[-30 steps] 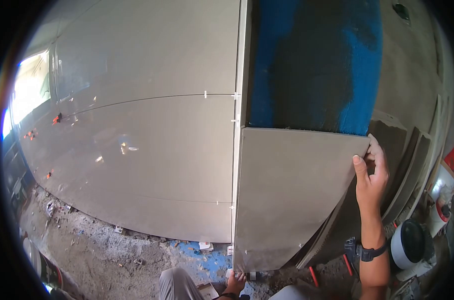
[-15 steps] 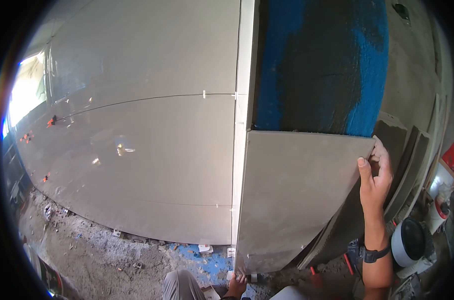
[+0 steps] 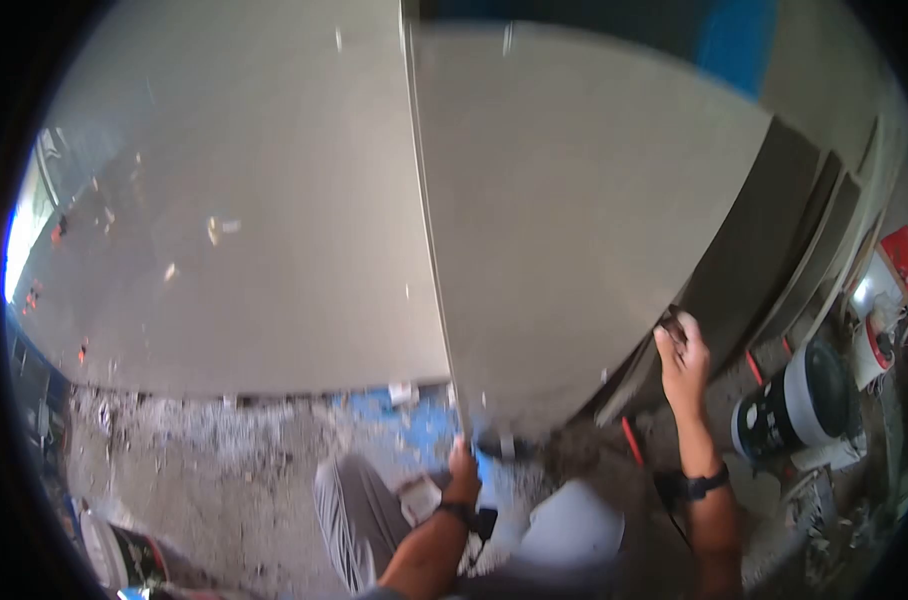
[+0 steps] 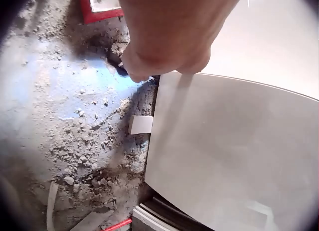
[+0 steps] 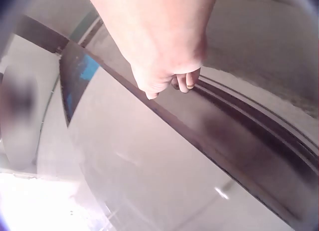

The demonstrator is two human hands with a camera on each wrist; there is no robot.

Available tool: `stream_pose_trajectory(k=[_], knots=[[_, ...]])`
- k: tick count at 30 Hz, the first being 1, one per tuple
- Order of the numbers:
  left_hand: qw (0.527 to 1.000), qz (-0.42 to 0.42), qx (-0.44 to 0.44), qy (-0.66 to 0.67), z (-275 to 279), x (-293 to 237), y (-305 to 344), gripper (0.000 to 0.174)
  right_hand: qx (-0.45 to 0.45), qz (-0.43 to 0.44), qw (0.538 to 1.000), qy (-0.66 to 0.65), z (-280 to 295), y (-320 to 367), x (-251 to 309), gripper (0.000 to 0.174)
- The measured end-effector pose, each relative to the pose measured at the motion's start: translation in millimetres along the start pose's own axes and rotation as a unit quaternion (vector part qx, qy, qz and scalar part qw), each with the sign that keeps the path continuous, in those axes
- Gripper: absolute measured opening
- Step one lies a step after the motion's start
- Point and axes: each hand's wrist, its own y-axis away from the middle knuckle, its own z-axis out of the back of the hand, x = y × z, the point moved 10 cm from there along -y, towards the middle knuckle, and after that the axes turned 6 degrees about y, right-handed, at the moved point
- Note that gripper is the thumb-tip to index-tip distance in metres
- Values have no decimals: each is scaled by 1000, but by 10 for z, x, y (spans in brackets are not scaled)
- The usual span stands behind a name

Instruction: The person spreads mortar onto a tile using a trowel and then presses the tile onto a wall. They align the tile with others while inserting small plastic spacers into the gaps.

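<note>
A large grey-beige tile (image 3: 584, 190) stands against the right-hand wall, beside tiled wall (image 3: 244, 200) on the left. My left hand (image 3: 462, 468) is low at the tile's bottom left corner, right at the seam. In the left wrist view its curled fingertips are mostly hidden behind the hand, so I cannot tell what they hold. A small white wedge (image 4: 141, 125) sits at the tile's bottom edge. My right hand (image 3: 684, 365) is beside the tile's right edge, fingers loosely bent; its thumb lies close to that edge in the right wrist view.
More tiles (image 3: 809, 245) lean at the right behind the edge. A black-and-white bucket (image 3: 789, 400) and a red bar (image 3: 632, 440) are on the rubble-strewn floor (image 3: 194, 460). Another bucket (image 3: 124, 550) stands at lower left. Blue coated wall (image 3: 739, 45) shows above the tile.
The head view has tilted down. My right hand has left the tile's top right corner and moved down along its right edge. The left hand remains at the bottom corner.
</note>
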Motion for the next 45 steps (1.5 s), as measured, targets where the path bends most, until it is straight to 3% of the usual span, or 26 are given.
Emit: stream_pose_trajectory(k=[1, 2, 3, 4, 5, 8, 10, 15, 16, 22, 24, 26, 32, 39, 42, 44, 45], knots=[[984, -132, -16, -118, -15, -201, 48, 52, 8, -12, 1000, -15, -170, 210, -217, 34], [994, 41, -46, 85, -70, 28, 46, 53, 53, -45, 998, 12, -349, 447, -493, 35], [997, 33, -69, 24, -74, -102, 105, 53, 93, -68, 993, 36, -515, 609, -712, 35], [994, 20, -80, 71, -120, -74, 154, 51, 108, -78, 991, 13, -658, 761, -809, 33], [998, 11, -62, 1, -151, -394, 332, 51, 120, -87, 989, -11, -781, 898, -874, 32], [997, -38, -66, -16, -231, -358, 357, 53, 199, -124, 972, -3, -1041, 1166, -949, 26], [995, -73, -50, -35, -312, -497, 452, 64, 214, -122, 969, 5, -1109, 1282, -967, 27], [991, -73, -48, -101, -331, -524, 513, 73, 261, -123, 952, 99, -1278, 1540, -920, 39], [993, -76, -30, -90, -351, -545, 516, 75, 274, -147, 948, 72, -1328, 1618, -977, 50], [995, -61, 0, -75, -372, -553, 543, 80, 270, -168, 946, 63, -1408, 1719, -1043, 62], [995, -55, 7, -79, -400, -487, 517, 81, 268, -163, 948, 60, -1418, 1715, -1048, 62], [980, -122, -59, -146, -327, -441, 479, 80, 268, -157, 949, 56, -1419, 1695, -1005, 62], [987, -92, -45, -122, -331, -339, 428, 82, 262, -150, 950, 79, -1416, 1672, -949, 64], [985, -116, -46, -121, -340, -318, 418, 82, 269, -148, 947, 90, -1413, 1673, -973, 62], [958, -206, -86, -178, -286, -360, 400, 82, 280, -146, 943, 108, -1392, 1683, -988, 63], [981, -84, 12, -177, -302, -269, 257, 83, 285, -140, 940, 123, -1384, 1657, -949, 63], [994, -28, 15, -103, -231, -263, 231, 81, 296, -145, 934, 138, -1381, 1664, -931, 64]])
